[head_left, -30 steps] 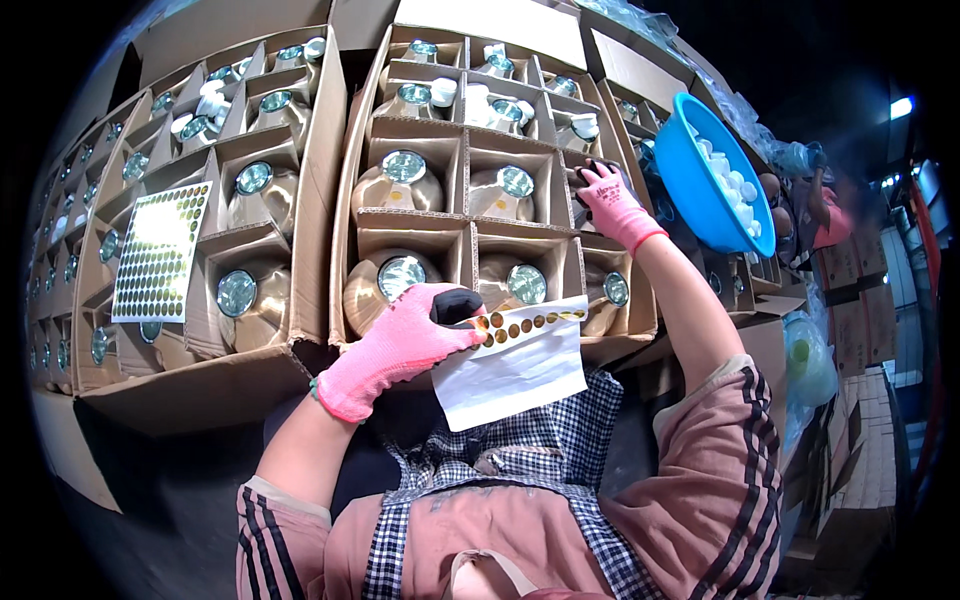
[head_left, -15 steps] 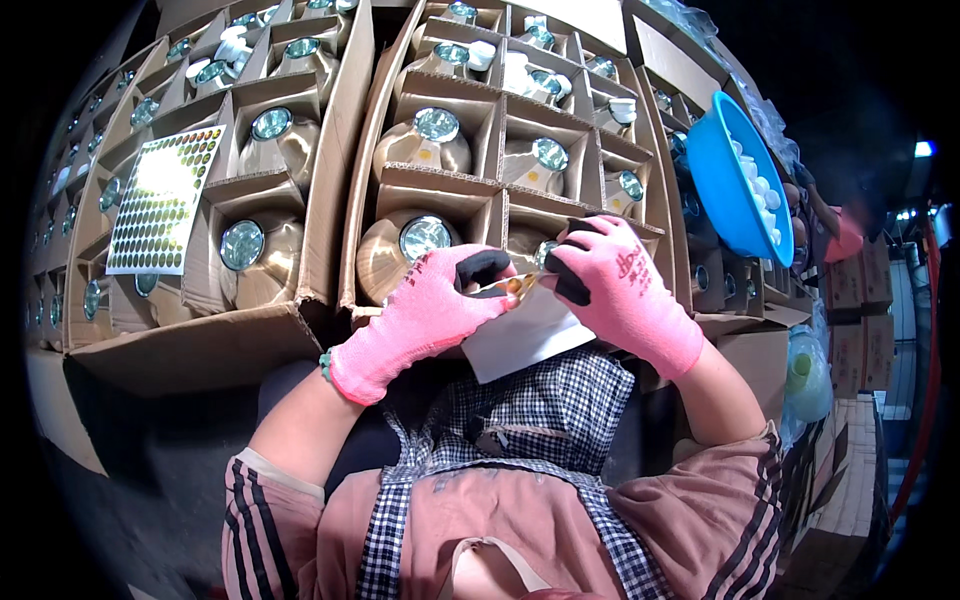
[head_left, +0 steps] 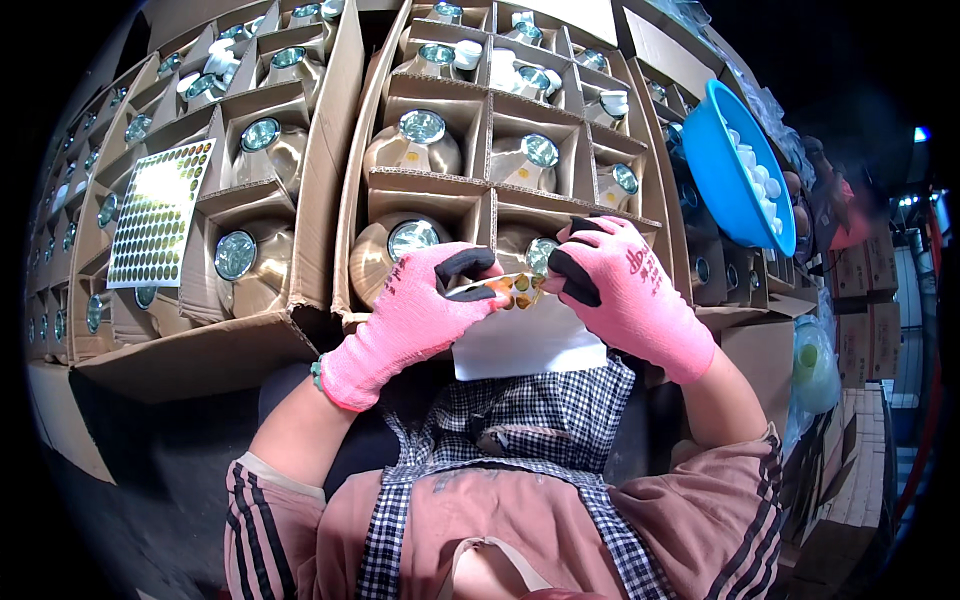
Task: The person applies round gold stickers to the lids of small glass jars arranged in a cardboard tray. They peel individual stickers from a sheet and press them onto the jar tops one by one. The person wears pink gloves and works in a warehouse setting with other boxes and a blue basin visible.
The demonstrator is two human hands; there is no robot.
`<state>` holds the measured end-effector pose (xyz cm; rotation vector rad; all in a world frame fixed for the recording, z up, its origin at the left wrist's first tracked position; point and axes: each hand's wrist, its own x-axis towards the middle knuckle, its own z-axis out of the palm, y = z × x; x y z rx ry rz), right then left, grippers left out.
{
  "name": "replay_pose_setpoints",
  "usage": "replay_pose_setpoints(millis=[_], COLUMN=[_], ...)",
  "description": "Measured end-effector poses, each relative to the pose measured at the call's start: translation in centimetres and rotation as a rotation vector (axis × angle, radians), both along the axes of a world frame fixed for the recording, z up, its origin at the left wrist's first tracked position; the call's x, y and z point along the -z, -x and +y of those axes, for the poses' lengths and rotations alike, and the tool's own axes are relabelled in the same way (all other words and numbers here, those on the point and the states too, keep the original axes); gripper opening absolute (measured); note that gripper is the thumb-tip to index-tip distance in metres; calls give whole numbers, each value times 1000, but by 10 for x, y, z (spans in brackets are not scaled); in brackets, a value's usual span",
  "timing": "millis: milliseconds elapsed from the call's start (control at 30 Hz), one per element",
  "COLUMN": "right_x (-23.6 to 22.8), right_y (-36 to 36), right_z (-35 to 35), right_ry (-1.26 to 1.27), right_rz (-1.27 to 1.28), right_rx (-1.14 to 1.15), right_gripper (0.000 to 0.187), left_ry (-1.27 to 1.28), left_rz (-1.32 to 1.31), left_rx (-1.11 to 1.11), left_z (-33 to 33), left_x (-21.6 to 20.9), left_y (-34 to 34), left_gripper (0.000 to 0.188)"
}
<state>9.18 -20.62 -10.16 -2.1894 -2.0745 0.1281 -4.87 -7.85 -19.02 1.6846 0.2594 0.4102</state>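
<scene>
Both hands wear pink gloves with black fingertips and meet above my lap, at the front edge of the middle carton. My left hand (head_left: 425,305) pinches a sheet of stickers (head_left: 532,345) at its folded upper left edge, where several round gold stickers show. My right hand (head_left: 630,290) has its thumb and fingers closed on the upper right of the same sheet. The white back of the sheet faces up and hangs below the hands. Just beyond them, a glass bottle (head_left: 540,256) is partly hidden in its cell. Left of it sits another bottle (head_left: 413,236).
A divided carton (head_left: 302,200) of bottles stands at left, with a second gold sticker sheet (head_left: 160,215) lying across it. White caps (head_left: 467,54) lie among the bottles. At right, a blue basin (head_left: 715,175) holds white caps. Another person's pink glove (head_left: 853,215) shows far right.
The sheet has turned a little and hangs straighter, with more of its folded gold stickers showing between my fingers. Both hands keep their grip. The whole view has shifted slightly.
</scene>
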Motion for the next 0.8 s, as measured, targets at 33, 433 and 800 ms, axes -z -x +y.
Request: replay_pose_setpoints(millis=[33,433,800], right_x=[-2,-14,-23], right_y=[0,4,7], right_z=[-1,-4,-3], right_ry=[-10,-47,-51], right_rz=[7,74,137], right_rx=[3,50,51], right_gripper=[13,16,18], left_ry=[-1,154,156], left_rz=[-11,-100,-146], left_rx=[-16,-3,-50], left_z=[0,3,9], left_x=[0,-6,-1], left_y=[1,5,7], left_gripper=[15,22,15])
